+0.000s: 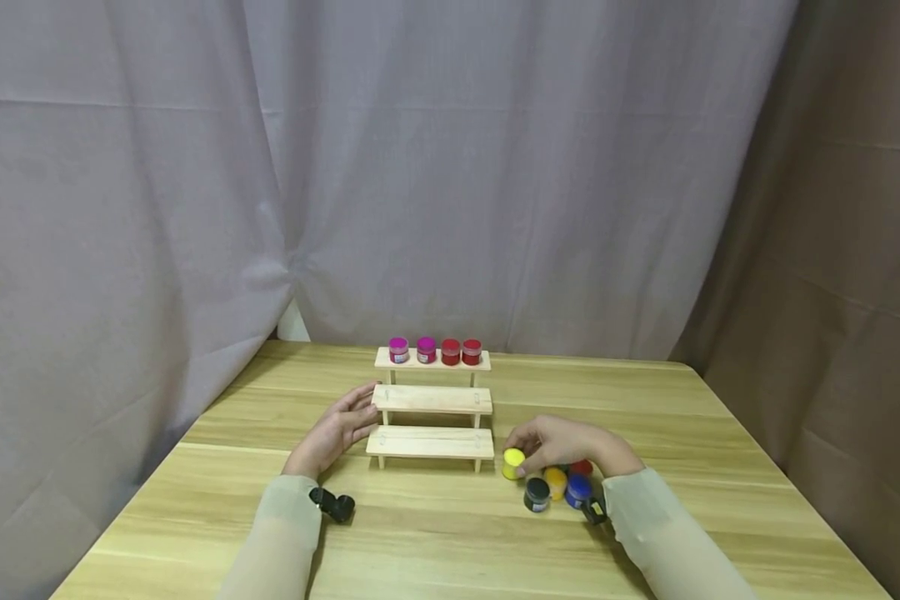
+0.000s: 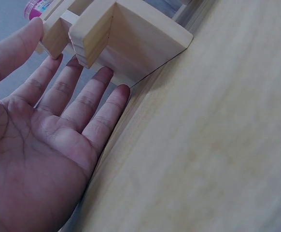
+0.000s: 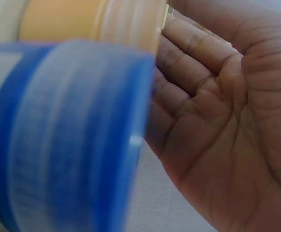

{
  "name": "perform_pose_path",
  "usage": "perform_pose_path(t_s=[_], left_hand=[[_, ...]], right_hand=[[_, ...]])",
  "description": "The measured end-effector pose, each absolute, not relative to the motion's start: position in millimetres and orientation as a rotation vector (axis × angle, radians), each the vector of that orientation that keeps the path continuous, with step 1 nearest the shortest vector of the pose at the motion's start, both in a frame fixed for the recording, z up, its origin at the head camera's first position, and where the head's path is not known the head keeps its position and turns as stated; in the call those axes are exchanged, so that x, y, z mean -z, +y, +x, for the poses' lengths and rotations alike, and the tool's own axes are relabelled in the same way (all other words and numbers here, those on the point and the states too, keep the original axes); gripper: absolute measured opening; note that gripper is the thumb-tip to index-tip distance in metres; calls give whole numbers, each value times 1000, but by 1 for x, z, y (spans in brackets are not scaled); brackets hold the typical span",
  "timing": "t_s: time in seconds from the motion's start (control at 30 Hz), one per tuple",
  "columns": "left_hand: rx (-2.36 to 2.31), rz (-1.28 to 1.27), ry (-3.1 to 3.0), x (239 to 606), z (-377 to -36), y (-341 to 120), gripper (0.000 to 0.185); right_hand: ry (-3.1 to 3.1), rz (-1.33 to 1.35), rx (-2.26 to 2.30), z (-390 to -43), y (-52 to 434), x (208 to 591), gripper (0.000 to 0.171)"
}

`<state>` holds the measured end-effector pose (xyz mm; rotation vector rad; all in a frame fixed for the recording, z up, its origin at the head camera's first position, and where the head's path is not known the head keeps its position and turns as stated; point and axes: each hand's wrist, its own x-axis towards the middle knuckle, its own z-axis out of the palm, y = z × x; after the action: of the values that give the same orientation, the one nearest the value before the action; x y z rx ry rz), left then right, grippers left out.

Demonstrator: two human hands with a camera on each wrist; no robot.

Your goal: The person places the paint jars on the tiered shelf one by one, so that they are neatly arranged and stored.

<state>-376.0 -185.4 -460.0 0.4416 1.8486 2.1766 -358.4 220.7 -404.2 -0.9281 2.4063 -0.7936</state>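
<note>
My right hand (image 1: pixel 566 442) pinches a small yellow paint jar (image 1: pixel 513 463) between thumb and fingers, just right of the three-step wooden rack (image 1: pixel 429 442). Under and beside that hand stand a black jar (image 1: pixel 537 494), an orange jar (image 1: pixel 555 483), a blue jar (image 1: pixel 578 492) and a partly covered red jar (image 1: pixel 582 467). In the right wrist view the blue jar (image 3: pixel 77 140) looms close and hides part of the orange one (image 3: pixel 92 21). My left hand (image 1: pixel 337 433) lies along the rack's left side, its straight fingertips right at the wooden end pieces (image 2: pixel 140 41).
On the top step stand two magenta jars (image 1: pixel 426 350) and two red jars (image 1: pixel 451 352) in a row. The middle step (image 1: pixel 431 399) and lower step are bare wood. A grey curtain (image 1: pixel 450 183) hangs behind the wooden table (image 1: pixel 435 550).
</note>
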Motion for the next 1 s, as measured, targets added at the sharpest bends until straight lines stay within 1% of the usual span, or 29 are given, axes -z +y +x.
perform_pose_path(t_s=[0.27, 1.0], left_hand=[[-2188, 451, 1830, 459, -376, -184, 66], [-2166, 412, 1866, 461, -377, -185, 67]], right_hand=[[2444, -929, 762, -360, 223, 406, 26], [2511, -925, 791, -361, 227, 403, 30]])
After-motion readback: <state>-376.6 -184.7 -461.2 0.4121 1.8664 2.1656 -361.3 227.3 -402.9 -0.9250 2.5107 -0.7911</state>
